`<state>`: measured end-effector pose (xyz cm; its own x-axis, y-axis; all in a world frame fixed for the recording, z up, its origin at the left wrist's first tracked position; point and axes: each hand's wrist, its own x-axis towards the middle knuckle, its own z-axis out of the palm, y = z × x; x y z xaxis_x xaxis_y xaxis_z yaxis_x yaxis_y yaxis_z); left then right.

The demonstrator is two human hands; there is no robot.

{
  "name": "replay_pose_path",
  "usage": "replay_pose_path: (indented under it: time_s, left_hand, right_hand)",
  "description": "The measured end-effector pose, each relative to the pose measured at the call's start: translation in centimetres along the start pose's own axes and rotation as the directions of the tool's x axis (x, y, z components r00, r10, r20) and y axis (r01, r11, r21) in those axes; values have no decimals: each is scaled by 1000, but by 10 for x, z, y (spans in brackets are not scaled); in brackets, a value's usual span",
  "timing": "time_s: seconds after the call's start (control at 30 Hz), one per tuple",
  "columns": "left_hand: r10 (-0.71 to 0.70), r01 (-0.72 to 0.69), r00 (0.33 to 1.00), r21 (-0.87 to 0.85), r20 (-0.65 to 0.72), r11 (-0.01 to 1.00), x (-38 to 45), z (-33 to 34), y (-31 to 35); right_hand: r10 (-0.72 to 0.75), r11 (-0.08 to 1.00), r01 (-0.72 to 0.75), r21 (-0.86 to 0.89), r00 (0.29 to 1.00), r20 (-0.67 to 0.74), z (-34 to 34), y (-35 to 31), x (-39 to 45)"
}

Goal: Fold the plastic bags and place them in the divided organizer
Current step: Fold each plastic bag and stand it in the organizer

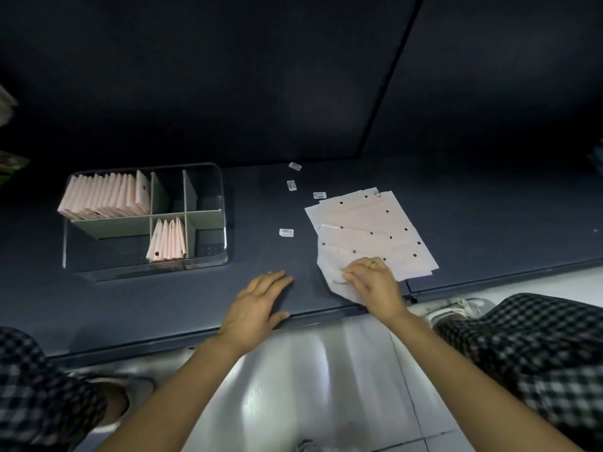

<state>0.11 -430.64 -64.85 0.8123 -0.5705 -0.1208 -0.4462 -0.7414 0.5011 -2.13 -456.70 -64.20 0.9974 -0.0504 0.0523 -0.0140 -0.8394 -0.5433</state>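
Observation:
A fanned pile of flat pale pink plastic bags [368, 226] with small punched holes lies on the dark table, right of centre. My right hand [375, 282] sits on the pile's near corner, its fingers curled and pinching the nearest bag. My left hand [257, 305] lies flat on the table by the front edge, fingers straight, holding nothing. At the left stands the clear divided organizer [208, 256]. Its back left compartment holds a row of folded pink bags [104, 197], and a front middle compartment holds several more folded bags [168, 239].
Several small white labels [286, 232] lie scattered on the table between the organizer and the pile. The table's front edge [163, 337] runs just below my hands. My checked-trousered knees and a shoe [456, 308] are below it, over a pale tiled floor.

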Motion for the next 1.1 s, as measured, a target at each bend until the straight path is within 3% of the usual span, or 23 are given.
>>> replay_pose_path:
  time_s: [0.1,0.2,0.3,0.4,0.5,0.6,0.73,0.83,0.93,1.0,1.1]
  left_hand:
    - [48,-48,999,-47,-9,998,6,-3,12]
    - [46,-49,999,-125,-26,991,2,-1,11]
    - [-84,79,996,-162,-25,984,-7,-1,7]
    - [-190,183,982,-297,5,937,-8,-2,-2]
    - [-299,287,953,-457,48,842,-6,-5,-9]
    - [-384,328,923,-605,40,725,-3,-6,-12]
    - [-462,341,887,-671,-3,658,8,-6,-13]
    - [-528,388,845,-580,-87,716,13,-3,-13]
    - [-518,377,796,-414,-313,829,8,2,-6]
    - [-318,226,829,-245,-460,943,4,5,0]
    - [-3,7,907,6,-422,1000,-1,16,7]
  right_hand:
    - [-103,994,94,49,964,247,9,-29,3]
    - [-53,989,-14,150,901,430,16,-52,1]
    - [-32,954,-151,259,808,588,13,-62,1]
    - [18,890,-292,350,789,614,-2,-57,11]
    - [119,692,-513,508,775,621,-24,-40,22]
    - [71,558,-569,604,758,649,-28,-13,21]
    - [96,697,-537,476,727,680,-6,-8,11]
    - [301,735,-540,410,802,517,15,-17,13]
    - [384,825,-503,257,834,396,24,-25,19]
    - [428,841,-514,169,823,374,27,-26,23]
    - [479,812,-563,157,795,373,30,-25,25]
